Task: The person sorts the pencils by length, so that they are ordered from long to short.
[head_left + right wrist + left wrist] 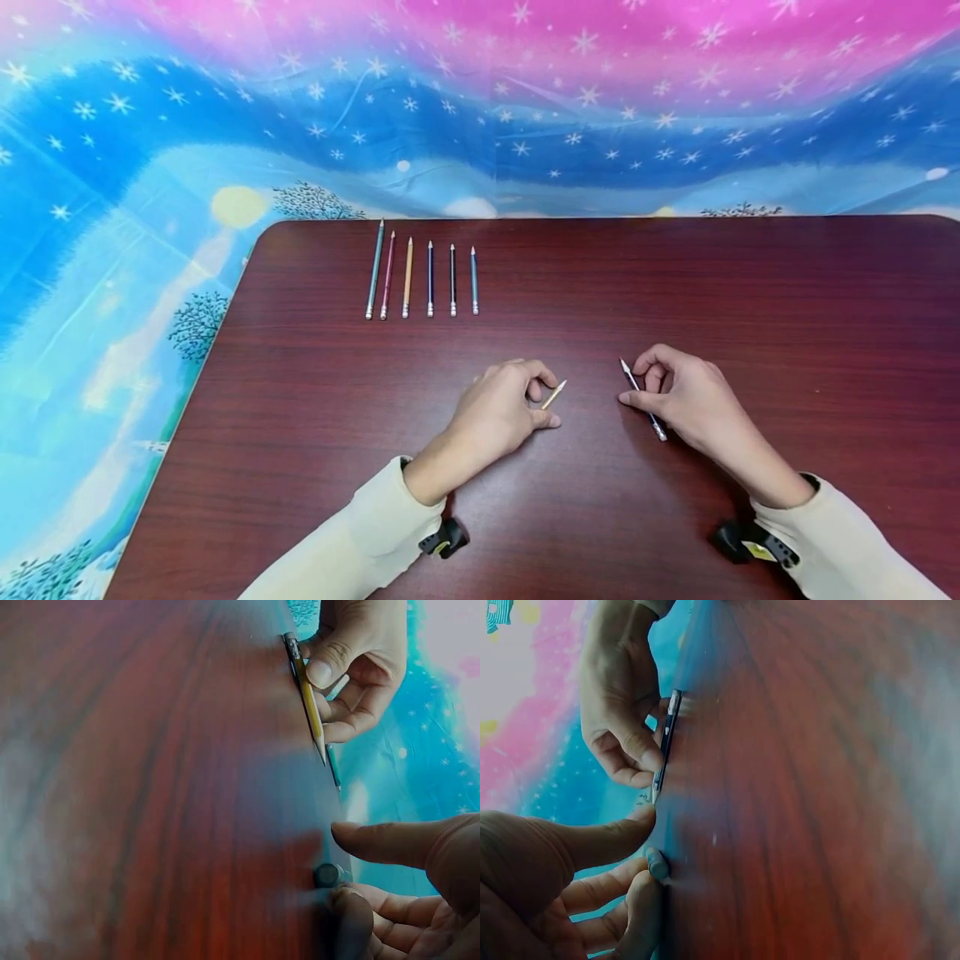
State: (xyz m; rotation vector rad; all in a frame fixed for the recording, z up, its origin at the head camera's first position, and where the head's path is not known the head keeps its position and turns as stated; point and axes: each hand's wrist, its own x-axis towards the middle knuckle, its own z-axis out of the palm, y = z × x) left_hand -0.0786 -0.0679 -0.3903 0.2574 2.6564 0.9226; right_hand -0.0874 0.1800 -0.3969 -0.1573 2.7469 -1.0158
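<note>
Beside a short yellow pencil on the table is my left hand, its thumb and index finger parted around the pencil. The pencil's sharpened tip points away to the right. My right hand is at a dark pencil with a silver eraser end; its thumb crosses over the shaft and the index finger is near the tip. In the left wrist view, a blunt pencil end touches a left finger while the thumb stands apart. Thumb and fingers are likewise separated around a dark round end in the right wrist view.
Toward the back left of the brown table, several pencils stand in a row, tips away, from a long teal pencil to a short blue pencil. A patterned cloth hangs behind the table's far edge.
</note>
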